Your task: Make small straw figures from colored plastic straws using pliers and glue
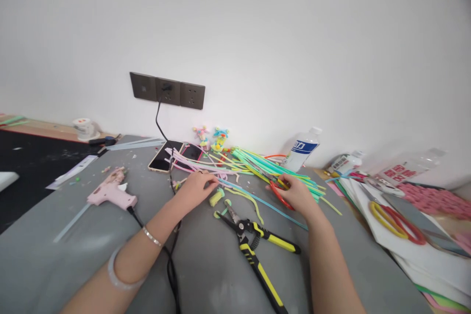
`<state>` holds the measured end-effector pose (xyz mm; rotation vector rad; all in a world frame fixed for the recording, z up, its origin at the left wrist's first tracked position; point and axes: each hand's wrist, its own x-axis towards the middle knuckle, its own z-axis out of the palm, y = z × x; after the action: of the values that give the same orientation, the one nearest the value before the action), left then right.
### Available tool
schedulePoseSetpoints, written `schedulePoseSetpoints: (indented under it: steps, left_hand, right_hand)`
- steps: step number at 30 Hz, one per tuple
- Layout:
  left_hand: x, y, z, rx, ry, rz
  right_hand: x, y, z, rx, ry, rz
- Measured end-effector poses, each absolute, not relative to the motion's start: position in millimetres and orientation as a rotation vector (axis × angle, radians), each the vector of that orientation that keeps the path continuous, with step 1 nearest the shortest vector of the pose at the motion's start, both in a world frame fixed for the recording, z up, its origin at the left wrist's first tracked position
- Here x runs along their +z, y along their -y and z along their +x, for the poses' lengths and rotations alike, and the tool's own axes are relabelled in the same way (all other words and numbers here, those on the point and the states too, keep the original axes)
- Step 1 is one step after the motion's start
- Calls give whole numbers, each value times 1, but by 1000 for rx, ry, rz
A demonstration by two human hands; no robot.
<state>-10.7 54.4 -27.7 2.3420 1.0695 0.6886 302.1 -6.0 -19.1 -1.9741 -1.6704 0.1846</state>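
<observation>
My left hand (pixel 194 188) rests on the grey table (pixel 91 255), fingers curled down on pink pipe cleaners (pixel 191 162). My right hand (pixel 296 192) reaches into the pile of green and yellow pipe cleaners (pixel 265 166), fingers closed round the red handle of small scissors (pixel 277 195). Between the hands lie a yellow rolled piece (pixel 216 197), a curved yellow-green stem (pixel 250 200) and a thin blue stem (pixel 265 204). Black and yellow pliers (pixel 255 245) lie just in front of them.
A pink glue gun (pixel 111 193) with a black cord lies at left. Two phones (pixel 165 155) sit below the wall sockets (pixel 167 91). Two small figures (pixel 211 138) and a water bottle (pixel 302 148) stand at the back. Paper sheets and red-yellow scissors (pixel 395 218) lie at right.
</observation>
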Motion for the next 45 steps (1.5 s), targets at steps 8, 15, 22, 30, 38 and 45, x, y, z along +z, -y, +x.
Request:
schedulePoseSetpoints:
  steps: [8,15,22,30,38,45]
  left_hand:
    - [-39,-62,-9,650,-1029,2435]
    - [-40,-64,-7,663,-1028,2403]
    - [-39,-71,-7,641,-930,2403]
    - [-43,-77,-4,622,-876,2449]
    - [-49,-77,0,635,-920,2483]
    - [-39,-77,-3,735,-908,2212]
  right_hand:
    - [-33,11,323,322,1741,-2004]
    - [-31,15,324,525,1729,-2022]
    - [-9,16,313,304,1682,-2116]
    - [23,-38,264,357,1973,-1611]
    - [-12,-94,223,400,2249,-1624]
    - [-20,-105,222,341,2247,-1751]
